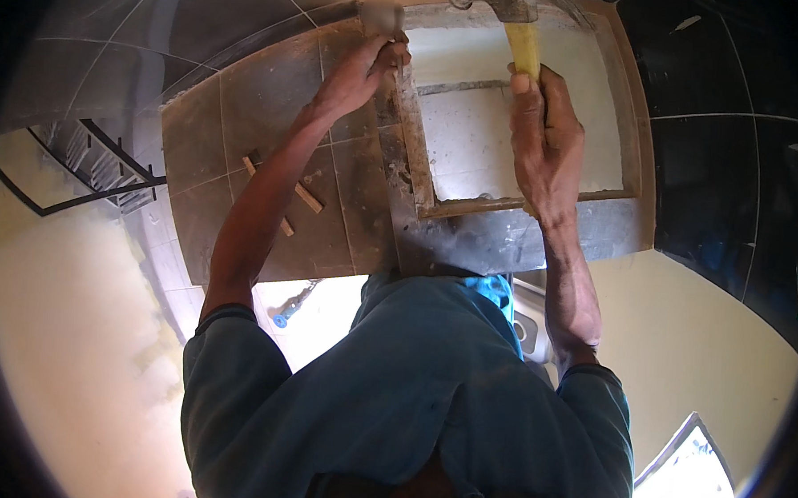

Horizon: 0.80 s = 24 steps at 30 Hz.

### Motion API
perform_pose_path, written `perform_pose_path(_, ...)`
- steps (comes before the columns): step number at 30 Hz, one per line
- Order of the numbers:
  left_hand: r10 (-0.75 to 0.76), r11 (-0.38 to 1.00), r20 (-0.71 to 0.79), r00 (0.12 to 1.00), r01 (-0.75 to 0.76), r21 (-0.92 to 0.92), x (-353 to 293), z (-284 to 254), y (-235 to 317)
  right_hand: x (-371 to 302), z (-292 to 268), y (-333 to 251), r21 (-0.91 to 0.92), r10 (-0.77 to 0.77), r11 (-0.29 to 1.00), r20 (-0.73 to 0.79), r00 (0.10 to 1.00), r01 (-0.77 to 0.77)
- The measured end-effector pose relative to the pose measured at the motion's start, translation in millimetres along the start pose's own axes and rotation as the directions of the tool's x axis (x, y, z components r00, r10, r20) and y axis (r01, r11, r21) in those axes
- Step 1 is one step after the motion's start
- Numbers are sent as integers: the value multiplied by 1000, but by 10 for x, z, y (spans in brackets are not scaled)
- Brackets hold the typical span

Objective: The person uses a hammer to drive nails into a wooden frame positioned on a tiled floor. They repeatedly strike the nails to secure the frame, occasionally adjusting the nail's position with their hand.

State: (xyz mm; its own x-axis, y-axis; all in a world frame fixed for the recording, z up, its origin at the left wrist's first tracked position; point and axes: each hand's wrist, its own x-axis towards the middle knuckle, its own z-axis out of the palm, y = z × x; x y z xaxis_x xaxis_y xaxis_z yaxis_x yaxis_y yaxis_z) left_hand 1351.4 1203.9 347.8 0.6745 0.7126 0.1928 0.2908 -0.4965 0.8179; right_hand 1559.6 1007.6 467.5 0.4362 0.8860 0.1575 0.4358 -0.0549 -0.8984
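My right hand [546, 140] is wrapped round the yellow handle of a claw hammer [522, 48]. The hammer is raised over the far part of a rectangular opening [475, 145] in the tiled counter, its metal head at the top edge of the view. My left hand [371, 70] is closed at the far left corner of that opening, fingers pinched together. Just beyond its fingertips is a blurred greyish piece [382, 17]; what the fingers hold cannot be made out. The opening has a rough, chipped rim [412, 152].
Small wooden strips [308, 198] lie on the dark tiled counter [272, 92] by my left forearm. Dark tiled walls [698, 164] border the counter. A black metal rack [82, 168] is at the left. Below are a blue-ended tool [280, 320] and a metal sink [529, 330].
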Motion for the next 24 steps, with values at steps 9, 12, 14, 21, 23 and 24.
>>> perform_pose_path(9,-76,972,131,989,44,232,-100,38,272,-84,-83,41,18,47,999,17,999,-48)
perform_pose_path(12,85,951,78,993,-104,290,-87,69,330,-65,-104,-20,24,21,999,4,1000,-21)
perform_pose_path(14,163,938,66,984,-175,300,-107,80,307,-46,-112,-46,13,-25,1000,3,1000,25)
perform_pose_path(21,252,928,35,967,-252,273,-167,125,114,-202,98,234,-73,-134,988,-13,991,133)
perform_pose_path(23,231,938,23,973,-229,262,-187,121,117,-154,109,213,-108,-142,983,80,987,150)
perform_pose_path(24,195,947,35,980,-197,253,-196,119,122,-133,105,184,-125,-144,979,126,981,160)
